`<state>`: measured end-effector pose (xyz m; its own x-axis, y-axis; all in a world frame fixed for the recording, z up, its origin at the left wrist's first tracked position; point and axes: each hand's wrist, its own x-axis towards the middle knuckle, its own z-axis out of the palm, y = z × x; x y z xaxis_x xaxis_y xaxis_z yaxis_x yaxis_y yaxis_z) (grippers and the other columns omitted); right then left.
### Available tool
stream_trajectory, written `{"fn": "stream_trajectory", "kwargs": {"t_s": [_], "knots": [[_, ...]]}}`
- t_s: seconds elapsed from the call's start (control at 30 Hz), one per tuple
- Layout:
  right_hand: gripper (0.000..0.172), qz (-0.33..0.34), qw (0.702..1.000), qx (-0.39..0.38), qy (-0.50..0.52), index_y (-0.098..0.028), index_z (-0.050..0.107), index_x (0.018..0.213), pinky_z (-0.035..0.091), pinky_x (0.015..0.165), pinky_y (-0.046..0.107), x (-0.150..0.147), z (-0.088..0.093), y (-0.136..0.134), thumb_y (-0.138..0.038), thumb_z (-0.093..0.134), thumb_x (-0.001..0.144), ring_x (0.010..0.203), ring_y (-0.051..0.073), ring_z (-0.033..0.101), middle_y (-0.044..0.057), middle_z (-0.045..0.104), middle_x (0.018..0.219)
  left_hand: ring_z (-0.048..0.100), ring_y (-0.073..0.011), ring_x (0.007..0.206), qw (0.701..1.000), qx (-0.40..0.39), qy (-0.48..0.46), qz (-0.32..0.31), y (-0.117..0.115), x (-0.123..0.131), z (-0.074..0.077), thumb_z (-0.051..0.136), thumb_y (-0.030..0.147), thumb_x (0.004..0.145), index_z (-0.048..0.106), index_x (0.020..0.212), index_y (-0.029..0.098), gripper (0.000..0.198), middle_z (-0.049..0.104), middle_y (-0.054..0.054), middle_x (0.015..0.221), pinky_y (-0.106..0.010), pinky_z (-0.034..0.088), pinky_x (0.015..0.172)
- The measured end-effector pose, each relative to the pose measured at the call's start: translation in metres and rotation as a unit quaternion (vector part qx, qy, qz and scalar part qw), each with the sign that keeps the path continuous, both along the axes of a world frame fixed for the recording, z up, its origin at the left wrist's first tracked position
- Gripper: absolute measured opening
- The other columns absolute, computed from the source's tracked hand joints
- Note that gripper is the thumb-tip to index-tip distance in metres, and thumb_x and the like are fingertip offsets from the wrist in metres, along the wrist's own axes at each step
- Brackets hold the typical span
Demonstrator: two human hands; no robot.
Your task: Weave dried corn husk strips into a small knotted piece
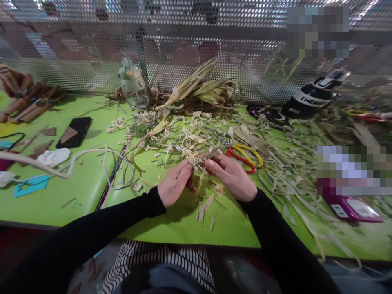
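My left hand and my right hand meet over the green table, both in black sleeves. Their fingertips pinch a small bundle of dry husk strips between them. Loose husk scraps lie under and in front of the hands. Red and yellow handled scissors lie just beyond my right hand. A pile of pale green and tan husk leaves sits farther back in the middle.
A clear bottle with a pale green lid stands at the back by the perforated metal screen. A black phone, a white cable and brown bundles lie left. A magenta device lies right.
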<state>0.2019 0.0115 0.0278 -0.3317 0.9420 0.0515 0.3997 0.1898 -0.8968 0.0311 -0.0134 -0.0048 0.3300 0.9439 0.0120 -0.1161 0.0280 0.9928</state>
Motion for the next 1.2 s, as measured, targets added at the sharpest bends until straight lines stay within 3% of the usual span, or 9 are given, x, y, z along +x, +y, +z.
{"fn": "stream_trajectory", "kwargs": {"t_s": [0.17,0.33,0.43,0.57,0.7,0.9,0.97,1.07,1.2], "knots": [[0.037,-0.006,0.999,0.037,-0.015,-0.019,0.049,0.062,0.027,0.046,0.022,-0.007,-0.011,-0.003,-0.049,0.064,0.076,0.049,0.008,0.034,-0.005,0.043,0.056,0.041,-0.0132,0.05,0.994,0.052,0.086,0.044,0.006,-0.003,-0.001,0.039,0.039,0.091,0.041,0.064,0.022,0.032,0.042,0.003,0.052,-0.028,0.034,0.055],[0.03,-0.045,0.997,0.063,-0.008,-0.019,0.049,0.064,0.03,0.049,0.024,-0.012,-0.019,-0.007,-0.041,0.062,0.08,0.053,0.009,0.037,-0.004,0.042,0.058,0.04,-0.0137,0.057,0.979,0.104,0.175,0.035,0.006,-0.004,0.004,0.039,0.028,0.09,0.041,0.063,0.021,0.028,0.041,0.003,0.057,-0.027,0.031,0.059],[0.028,-0.041,0.998,0.04,0.003,-0.019,0.052,0.066,0.033,0.05,0.024,-0.01,-0.015,-0.006,-0.041,0.063,0.079,0.054,0.01,0.039,-0.004,0.044,0.06,0.038,-0.0139,0.061,0.975,0.123,0.178,0.05,0.006,-0.004,0.005,0.04,0.025,0.089,0.04,0.064,0.02,0.025,0.04,0.002,0.061,-0.027,0.03,0.06],[0.026,0.003,0.992,-0.03,0.119,-0.02,0.062,0.089,0.043,0.061,0.026,-0.003,-0.007,-0.002,-0.045,0.059,0.082,0.067,0.013,0.052,0.0,0.059,0.078,0.042,-0.0139,0.067,0.996,0.047,0.065,0.033,0.008,-0.003,0.003,0.038,0.031,0.09,0.044,0.066,0.019,0.028,0.043,0.001,0.067,-0.027,0.035,0.068],[0.023,0.063,0.97,-0.092,0.216,-0.022,0.068,0.089,0.047,0.069,0.027,0.002,-0.009,0.001,-0.039,0.071,0.074,0.069,0.012,0.057,0.0,0.064,0.082,0.044,-0.012,0.069,0.985,-0.093,-0.128,-0.072,0.006,0.001,-0.002,0.042,0.04,0.09,0.046,0.07,0.018,0.03,0.045,0.001,0.072,-0.025,0.04,0.072],[0.036,0.126,0.922,-0.179,0.318,-0.019,0.07,0.092,0.05,0.061,0.029,0.007,-0.013,-0.001,-0.042,0.078,0.065,0.059,0.013,0.06,0.002,0.067,0.074,0.044,-0.011,0.07,0.968,-0.074,-0.154,-0.182,-0.002,0.001,-0.002,0.045,0.038,0.09,0.047,0.071,0.017,0.029,0.044,0.0,0.072,-0.025,0.04,0.073],[0.035,0.133,0.915,-0.195,0.328,-0.018,0.069,0.091,0.051,0.059,0.028,0.005,-0.012,-0.003,-0.039,0.079,0.065,0.056,0.013,0.059,0.001,0.066,0.069,0.044,-0.0121,0.069,0.976,-0.033,-0.102,-0.188,-0.003,-0.001,0.002,0.041,0.039,0.091,0.046,0.07,0.017,0.03,0.044,0.0,0.071,-0.027,0.04,0.073],[0.026,0.096,0.917,-0.19,0.337,-0.017,0.067,0.082,0.047,0.052,0.022,-0.002,-0.011,-0.006,-0.038,0.076,0.07,0.05,0.008,0.051,-0.001,0.06,0.065,0.039,-0.0127,0.066,0.982,0.112,0.043,-0.146,-0.002,-0.006,0.008,0.035,0.031,0.092,0.041,0.069,0.018,0.027,0.04,0.001,0.068,-0.028,0.037,0.068],[0.024,0.072,0.92,-0.172,0.345,-0.018,0.065,0.079,0.043,0.05,0.017,-0.011,-0.015,-0.009,-0.039,0.074,0.072,0.054,0.006,0.049,-0.003,0.056,0.067,0.04,-0.0141,0.068,0.936,0.286,0.194,-0.065,0.0,-0.008,0.012,0.034,0.022,0.089,0.038,0.069,0.019,0.02,0.041,0.0,0.068,-0.029,0.036,0.07]]}}
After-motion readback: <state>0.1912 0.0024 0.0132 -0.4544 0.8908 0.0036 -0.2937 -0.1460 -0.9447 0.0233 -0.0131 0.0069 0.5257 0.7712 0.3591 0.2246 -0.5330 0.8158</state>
